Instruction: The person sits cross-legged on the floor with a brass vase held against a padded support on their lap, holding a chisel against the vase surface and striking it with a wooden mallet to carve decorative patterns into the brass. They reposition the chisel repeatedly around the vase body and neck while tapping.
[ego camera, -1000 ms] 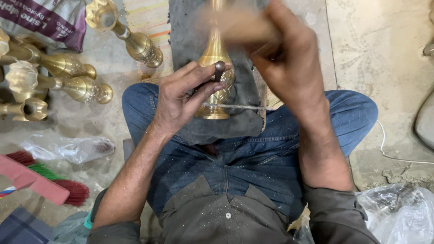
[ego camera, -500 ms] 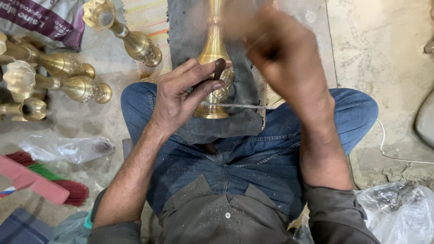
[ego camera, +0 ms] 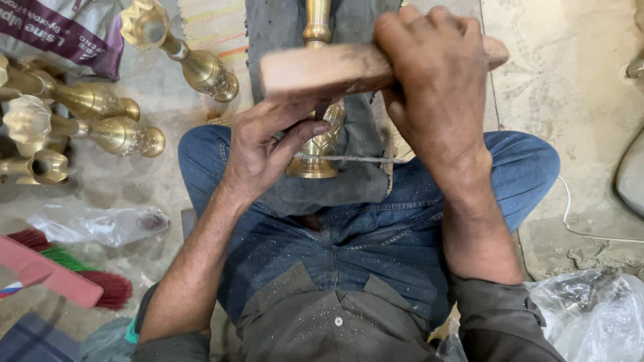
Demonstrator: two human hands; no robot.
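A brass vase [ego camera: 316,153] lies on a grey cloth [ego camera: 355,171] across my lap, its neck pointing away from me. My left hand [ego camera: 265,151] rests on the vase's engraved belly, fingers pinched around a small dark punch that is mostly hidden. My right hand [ego camera: 436,80] grips a wooden mallet [ego camera: 322,67]. The mallet's head is just above my left fingers. A thin string [ego camera: 349,159] crosses the cloth by the vase's base.
Several more brass vases lie on the floor at left, one near the cloth [ego camera: 201,67], others at the far left [ego camera: 121,134]. A clear plastic bag [ego camera: 100,224], red and green brushes [ego camera: 80,275], another plastic bag [ego camera: 590,315] and a white cord [ego camera: 590,231] surround my legs.
My right hand has swung the wooden mallet down and left, from raised beyond the vase to just over my left fingers. The left hand and vase stayed put.
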